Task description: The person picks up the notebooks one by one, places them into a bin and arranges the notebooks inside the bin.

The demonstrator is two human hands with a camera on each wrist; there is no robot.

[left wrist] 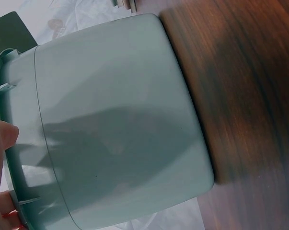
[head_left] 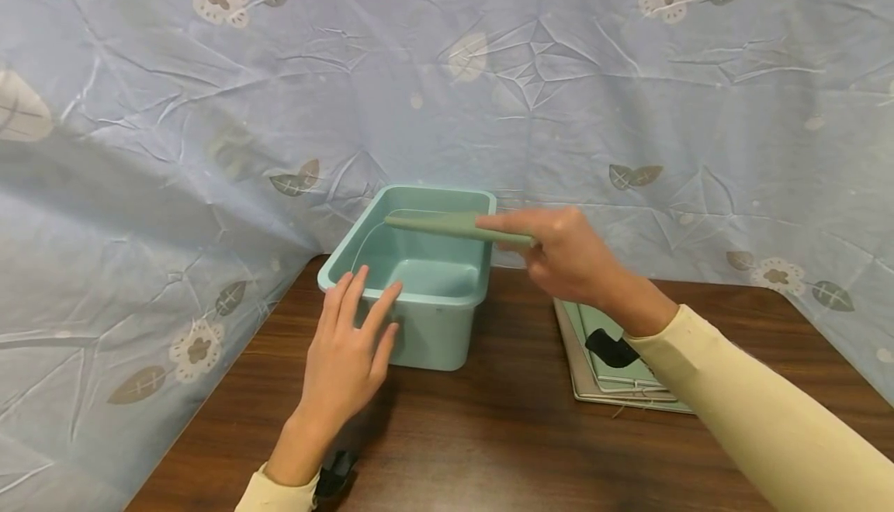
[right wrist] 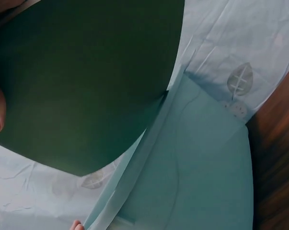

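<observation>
My right hand [head_left: 569, 256] pinches a thin green notebook [head_left: 433, 223] by its right end, with the thumb on one face and fingers on the other. The notebook is held nearly level over the opening of a pale teal plastic bin [head_left: 429, 337]. In the right wrist view its dark green cover [right wrist: 96, 86] overlaps the bin's rim [right wrist: 151, 139]. At the bin's near left corner, my left hand [head_left: 342, 364] has its fingers spread and fairly straight, fingertips right at the rim. The left wrist view shows the thumb [left wrist: 9, 134] beside that rim.
A small stack of green and beige notebooks [head_left: 583, 349] lies on the brown wooden table [head_left: 489, 434], right of the bin and partly under the right forearm. Behind the table hangs a pale blue floral cloth [head_left: 419, 70], close to the bin's back and left.
</observation>
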